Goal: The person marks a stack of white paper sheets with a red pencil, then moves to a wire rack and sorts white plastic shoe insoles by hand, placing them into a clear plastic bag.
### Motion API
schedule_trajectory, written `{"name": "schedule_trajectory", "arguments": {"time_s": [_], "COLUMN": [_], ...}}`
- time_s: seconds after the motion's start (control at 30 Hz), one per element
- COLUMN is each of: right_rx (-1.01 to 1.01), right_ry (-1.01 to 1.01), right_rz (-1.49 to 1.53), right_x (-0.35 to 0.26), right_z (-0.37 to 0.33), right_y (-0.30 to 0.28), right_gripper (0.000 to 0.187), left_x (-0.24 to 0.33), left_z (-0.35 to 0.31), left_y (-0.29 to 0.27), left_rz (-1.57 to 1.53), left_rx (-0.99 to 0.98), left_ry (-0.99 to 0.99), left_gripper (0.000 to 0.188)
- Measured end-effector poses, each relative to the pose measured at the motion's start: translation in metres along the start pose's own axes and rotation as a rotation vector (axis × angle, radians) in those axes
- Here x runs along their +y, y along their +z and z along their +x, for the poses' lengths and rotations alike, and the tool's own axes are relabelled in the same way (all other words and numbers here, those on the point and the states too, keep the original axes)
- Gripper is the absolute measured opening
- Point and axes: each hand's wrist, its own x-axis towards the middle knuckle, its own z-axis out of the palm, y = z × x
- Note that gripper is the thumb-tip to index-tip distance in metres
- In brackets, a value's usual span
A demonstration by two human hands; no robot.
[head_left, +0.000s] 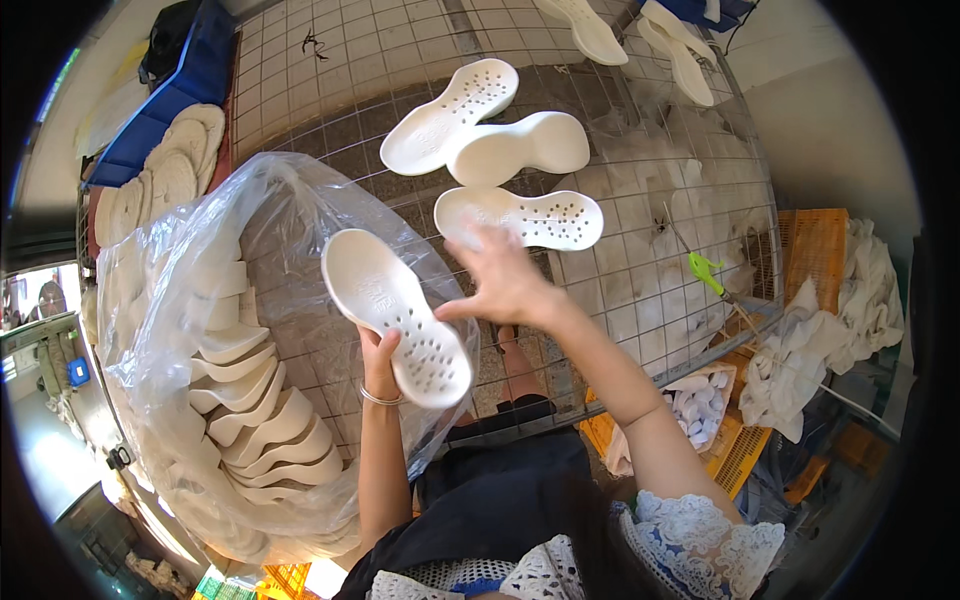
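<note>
My left hand grips a white foam shoe sole by its edge, thumb on top; the sole is tilted, its holed half nearest me. Fingers spread and slightly blurred, my right hand reaches over the left end of a second perforated sole lying on the wire mesh table. I cannot tell whether the fingertips touch it. Beyond lie another holed sole and a smooth-faced sole, which overlap. Left of my hands, a clear plastic bag covers many nested soles.
More soles lie at the far right of the mesh. A blue crate stands at the far left. A green-handled tool rests near the right edge. Beside the table are an orange crate, white cloths and a tray of small white pieces.
</note>
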Motion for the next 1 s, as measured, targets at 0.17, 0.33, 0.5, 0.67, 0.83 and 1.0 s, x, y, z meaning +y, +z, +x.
{"name": "schedule_trajectory", "arguments": {"time_s": [0.17, 0.33, 0.5, 0.67, 0.83, 1.0], "right_rx": [-0.089, -0.003, 0.073, -0.507, 0.144, 0.016], "right_ry": [0.150, 0.047, -0.031, -0.225, -0.251, -0.529], "right_rz": [-0.258, -0.055, -0.461, -0.019, -0.376, 0.067], "right_x": [0.082, 0.093, 0.179, 0.206, 0.144, 0.146], "right_z": [-0.016, 0.009, 0.064, 0.116, 0.176, 0.185], "right_y": [-0.037, -0.079, -0.099, -0.112, -0.159, -0.137], "right_gripper": [0.086, 0.100, 0.120, 0.084, 0.103, 0.080], "left_x": [-0.059, -0.079, -0.052, -0.015, 0.025, 0.022], "left_z": [-0.023, -0.053, -0.058, -0.037, 0.026, 0.174], "left_y": [0.052, 0.060, 0.050, 0.074, 0.100, 0.132], "left_rz": [0.217, -0.410, 0.443, 0.295, -0.455, -0.444], "left_rx": [0.299, -0.101, 0.064, 0.479, 0.010, 0.127], "left_ry": [-0.373, -0.418, -0.342, -0.553, -0.253, -0.216], "left_gripper": [0.057, 0.111, 0.054, 0.048, 0.045, 0.060]}}
